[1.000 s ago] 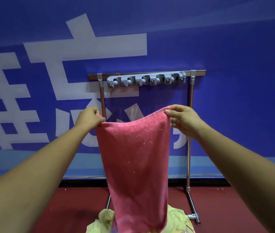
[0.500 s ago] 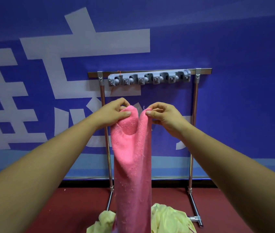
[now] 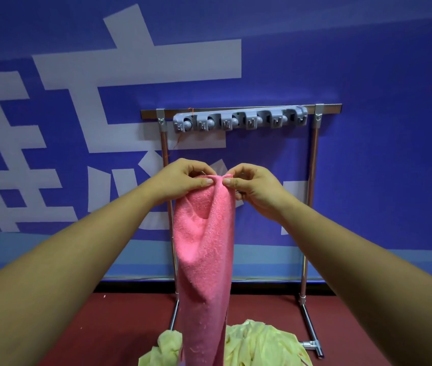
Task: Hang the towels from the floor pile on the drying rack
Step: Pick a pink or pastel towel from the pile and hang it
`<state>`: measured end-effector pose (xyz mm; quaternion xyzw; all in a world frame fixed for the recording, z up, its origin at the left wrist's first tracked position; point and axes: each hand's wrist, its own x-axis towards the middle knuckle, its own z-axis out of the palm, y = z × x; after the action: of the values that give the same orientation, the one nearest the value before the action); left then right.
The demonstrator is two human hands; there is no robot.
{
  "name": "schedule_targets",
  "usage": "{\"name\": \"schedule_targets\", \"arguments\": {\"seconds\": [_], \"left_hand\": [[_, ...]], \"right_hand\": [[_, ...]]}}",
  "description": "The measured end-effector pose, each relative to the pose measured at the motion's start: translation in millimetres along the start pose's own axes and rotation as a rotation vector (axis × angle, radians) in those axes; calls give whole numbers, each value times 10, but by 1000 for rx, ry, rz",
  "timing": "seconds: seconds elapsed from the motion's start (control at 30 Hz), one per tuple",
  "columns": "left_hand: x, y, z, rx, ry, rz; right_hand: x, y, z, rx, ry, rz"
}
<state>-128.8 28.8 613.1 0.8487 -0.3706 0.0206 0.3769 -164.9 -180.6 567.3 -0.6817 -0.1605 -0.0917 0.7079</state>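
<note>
We see two bare forearms reaching forward. The left hand (image 3: pixel 183 180) and right hand (image 3: pixel 254 186) meet, thumbs almost touching. Each pinches the top edge of a pink towel (image 3: pixel 204 260), bunching it into a narrow gather. The towel is nubby terry flecked with pale lint. It hangs as a long soft column in front of the drying rack (image 3: pixel 312 180), below its top bar. Its lower end drops towards a crumpled pile of thin yellow towels (image 3: pixel 257 344) on the dark red floor (image 3: pixel 103 326). The rack is shiny metal tubing and carries a grey plastic clip strip (image 3: pixel 238 120) with rounded rollers. We judge the towel is gathered but not yet hung. The next move calls for lifting the pinched edge up to a clip.
</note>
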Motion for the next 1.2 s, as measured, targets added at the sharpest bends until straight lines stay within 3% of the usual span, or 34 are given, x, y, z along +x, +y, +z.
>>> {"name": "schedule_targets", "arguments": {"seconds": [0.3,0.53,0.7,0.8,0.87,0.93,0.97,1.07,1.2], "left_hand": [[-94,-87,-147,178,-174,-14],[-134,-79,-178,388,-250,-141],[-117,-132,-196,126,-119,-156],[-48,-72,-243,-1,64,-109],[12,8,-307,-299,156,-88],[39,75,-372,-653,96,-53],[37,87,-390,-695,32,-64],[34,-24,-363,-292,-70,-210],[77,-80,-382,-212,84,-163]], "right_hand": [[38,-95,-225,-77,258,-56],[-11,-90,-341,-115,284,-27],[-19,-100,-452,-151,317,11],[14,-246,-461,-196,317,-9],[68,-424,-457,-16,298,-58],[113,-571,-507,286,214,-19],[118,-595,-535,299,174,23],[106,-468,-552,-226,228,131],[99,-447,-490,-316,325,74]]}}
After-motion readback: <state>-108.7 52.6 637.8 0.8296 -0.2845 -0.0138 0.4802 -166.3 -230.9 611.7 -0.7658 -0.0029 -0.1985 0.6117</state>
